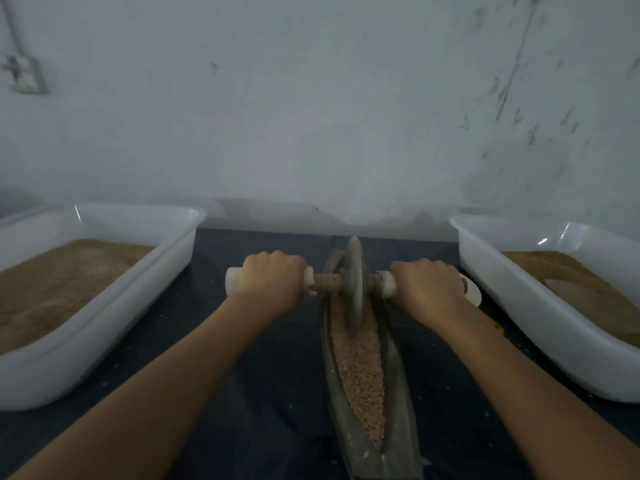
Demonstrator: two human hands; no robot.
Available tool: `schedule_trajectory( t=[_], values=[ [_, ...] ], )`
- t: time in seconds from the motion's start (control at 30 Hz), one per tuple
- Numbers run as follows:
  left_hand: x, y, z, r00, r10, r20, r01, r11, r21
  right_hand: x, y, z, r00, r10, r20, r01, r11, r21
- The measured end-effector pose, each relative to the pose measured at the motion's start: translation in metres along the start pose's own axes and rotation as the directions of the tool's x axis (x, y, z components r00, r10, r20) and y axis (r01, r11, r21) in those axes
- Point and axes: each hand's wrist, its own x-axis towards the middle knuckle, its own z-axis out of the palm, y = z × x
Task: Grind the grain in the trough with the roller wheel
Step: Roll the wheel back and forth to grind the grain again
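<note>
I see left hand (272,278) and right hand (427,284) both clenched round white handles of roller wheel (355,282); wheel upright in trough (398,393), on grain (360,372).

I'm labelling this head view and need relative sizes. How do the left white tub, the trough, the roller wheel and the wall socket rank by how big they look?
Largest to smallest, as they appear:
1. left white tub, though it is partly cut off by the frame
2. trough
3. roller wheel
4. wall socket, farther away, so its true size is uncertain
</note>
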Motion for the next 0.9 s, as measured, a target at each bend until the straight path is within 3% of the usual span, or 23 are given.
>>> schedule_trajectory(
  t=[0.13,0.3,0.4,0.5,0.73,0.9],
  values=[
    [-0.046,-0.003,-0.008,0.995,0.093,-0.042,-0.092,0.996,0.02,-0.046,-0.003,-0.027,0.997,-0.071,0.034,0.071,0.997,0.005],
    [-0.107,-0.01,-0.024,0.989,0.149,0.017,-0.148,0.988,-0.049,-0.11,-0.007,-0.061,0.957,-0.214,-0.195,0.224,0.974,0.028],
    [-0.102,-0.007,-0.026,0.991,0.131,0.001,-0.131,0.991,0.0,-0.103,-0.006,-0.055,0.977,-0.199,-0.083,0.206,0.975,0.082],
    [-0.065,0.0,-0.016,0.996,0.081,-0.036,-0.079,0.996,0.044,-0.071,-0.005,-0.031,0.993,-0.117,0.016,0.117,0.993,-0.004],
    [-0.001,0.002,0.004,0.997,0.018,-0.069,-0.017,1.0,0.015,-0.007,-0.002,0.002,0.999,0.027,-0.018,-0.027,1.0,-0.009],
    [-0.046,-0.001,-0.004,0.998,0.062,-0.022,-0.062,0.998,-0.018,-0.052,-0.006,-0.022,0.992,-0.108,-0.072,0.106,0.994,-0.029]
  ],
)
